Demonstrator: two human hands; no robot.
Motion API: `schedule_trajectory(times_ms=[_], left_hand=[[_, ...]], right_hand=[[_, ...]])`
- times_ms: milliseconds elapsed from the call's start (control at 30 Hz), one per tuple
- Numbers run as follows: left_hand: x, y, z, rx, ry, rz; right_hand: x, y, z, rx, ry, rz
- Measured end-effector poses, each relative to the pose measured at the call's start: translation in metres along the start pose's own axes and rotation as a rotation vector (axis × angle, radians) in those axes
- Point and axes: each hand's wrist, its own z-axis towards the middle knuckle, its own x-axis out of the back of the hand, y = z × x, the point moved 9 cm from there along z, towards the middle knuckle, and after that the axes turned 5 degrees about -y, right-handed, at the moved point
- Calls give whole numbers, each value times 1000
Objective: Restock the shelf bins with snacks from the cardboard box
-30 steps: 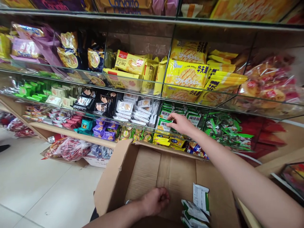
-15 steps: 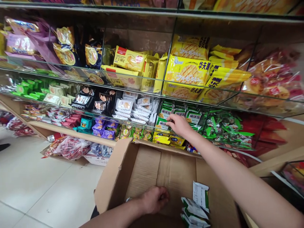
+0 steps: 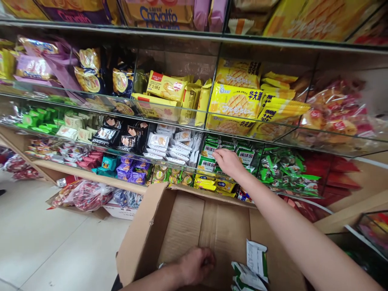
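Note:
My right hand [image 3: 227, 162] reaches to the lower shelf, its fingers pinched together at the edge of a green and white snack packet [image 3: 209, 150]. Another such packet [image 3: 206, 164] lies just below the fingertips, and more stand behind and to the right. My left hand [image 3: 197, 264] rests low inside an open cardboard box [image 3: 188, 218], fingers curled; whatever they may hold is hidden. To its right in the box, several green and white packets [image 3: 248, 275] lie in a loose pile, one with its pale back [image 3: 256, 256] up.
Glass dividers split the shelves into compartments. White wrapped snacks [image 3: 178, 145] lie left of the green packets, green clear-wrapped sweets [image 3: 285, 169] right. Yellow waffle packs [image 3: 235, 101] fill the shelf above. Bagged goods [image 3: 91, 196] stand on the tiled floor [image 3: 75, 242] at left.
The view has tilted up slightly, so the shelves sit lower in the picture. My right hand has moved slightly up among the green packets. My left hand stays curled in the box.

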Motion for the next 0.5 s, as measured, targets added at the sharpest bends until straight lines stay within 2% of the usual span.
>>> schedule_trajectory(times_ms=[167, 300, 400, 433, 500], left_hand=[[0, 1, 0, 12, -20, 34], [-3, -2, 0, 11, -40, 73], [-5, -5, -2, -5, -59, 110], [-6, -5, -3, -11, -68, 118], [-6, -5, -5, -16, -83, 125]], right_hand=[[-2, 3, 6, -19, -9, 11], [8, 1, -1, -30, 23, 48], [15, -19, -37, 46, 55, 137], [10, -28, -57, 82, 19, 189], [-21, -37, -108, 100, -172, 285]])
